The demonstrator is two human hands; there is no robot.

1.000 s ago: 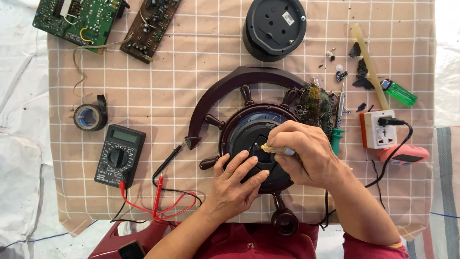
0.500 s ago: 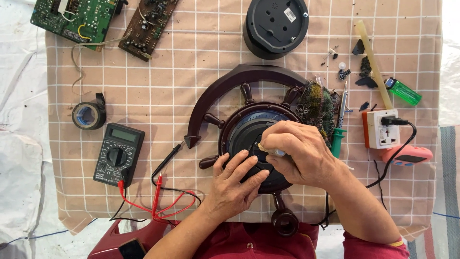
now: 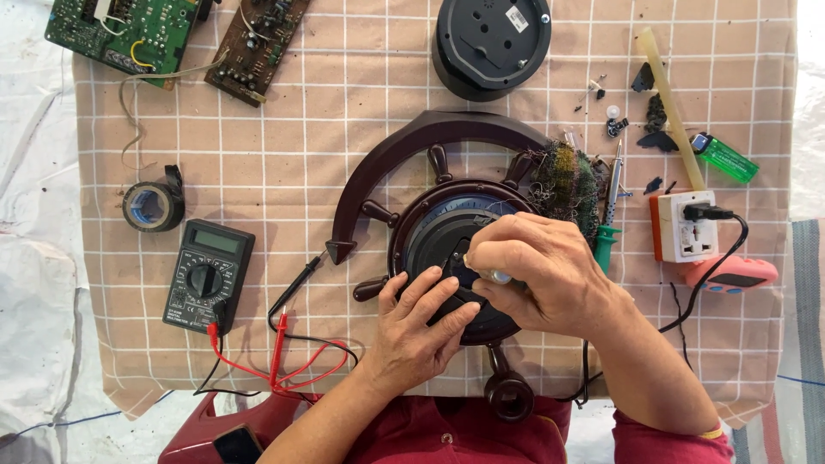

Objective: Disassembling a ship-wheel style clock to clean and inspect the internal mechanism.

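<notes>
A dark brown clock shaped like a ship's wheel (image 3: pixel 434 146) lies face down at the middle of the table. My left hand (image 3: pixel 421 322) rests flat on its lower left edge, fingers spread over the round black back (image 3: pixel 434 232). My right hand (image 3: pixel 537 271) is closed around a small pale tool (image 3: pixel 491 275), its tip at the clock's centre. What kind of tool it is cannot be made out. My right hand hides most of the clock's middle.
A multimeter (image 3: pixel 208 275) with red and black leads (image 3: pixel 288 361) lies left. Tape roll (image 3: pixel 153 206), two circuit boards (image 3: pixel 129 30), a black round housing (image 3: pixel 491 43), a green lighter (image 3: pixel 724 157), a socket adapter (image 3: pixel 685 226), a pink device (image 3: pixel 732 273) and a green-handled tool (image 3: pixel 605 241) surround the clock.
My right hand has shifted slightly down and left over the clock's centre. My left hand stays on the clock's edge.
</notes>
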